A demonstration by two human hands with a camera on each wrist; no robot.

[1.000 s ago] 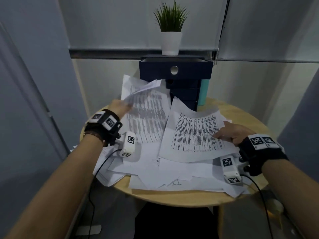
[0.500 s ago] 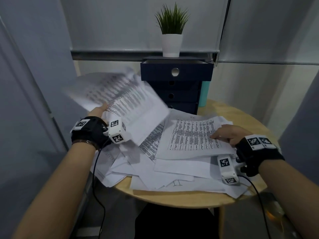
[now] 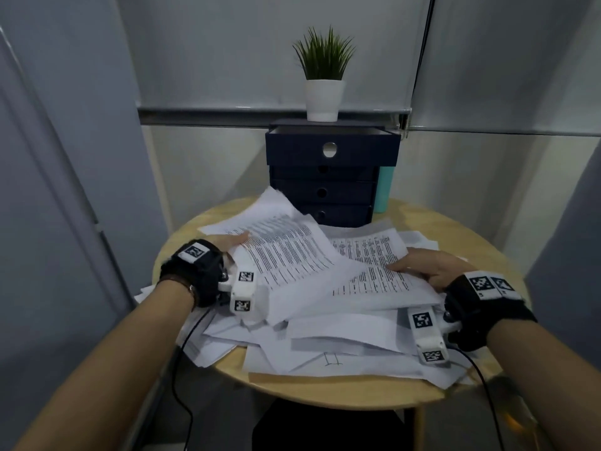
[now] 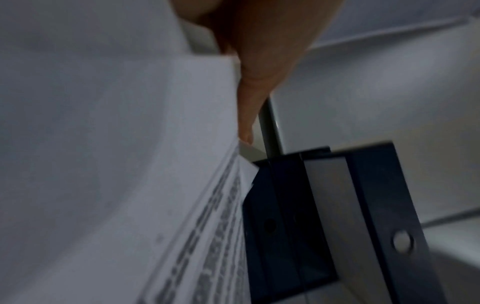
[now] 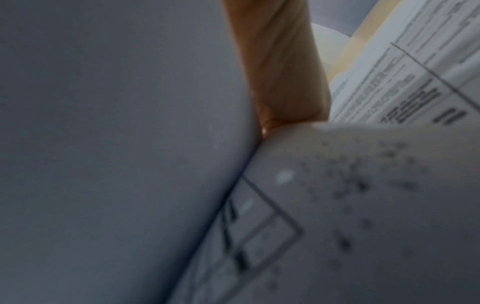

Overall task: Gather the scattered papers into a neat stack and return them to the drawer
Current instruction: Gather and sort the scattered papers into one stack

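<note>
White printed papers (image 3: 341,323) lie scattered in an overlapping pile on the round wooden table (image 3: 325,390). My left hand (image 3: 232,244) grips a bundle of printed sheets (image 3: 286,255) by its left edge, thumb on top. The bundle slants over the pile; in the left wrist view a finger (image 4: 249,115) lies along the bundle's edge (image 4: 202,205). My right hand (image 3: 419,268) holds the right edge of a printed sheet (image 3: 367,265), thumb on top and fingers (image 5: 288,82) tucked among the sheets. The dark blue drawer unit (image 3: 325,193) stands behind, its top drawer (image 3: 331,151) pulled out.
A potted plant (image 3: 325,89) stands on top of the drawer unit. A teal bottle (image 3: 385,190) is beside the unit on its right. Some sheets hang over the table's left front edge (image 3: 208,349). Walls close in on the left and right.
My left hand has swung the raised bundle from up at the left down and rightward onto the pile, overlapping the sheet under my right hand. The right hand has stayed at that sheet's edge.
</note>
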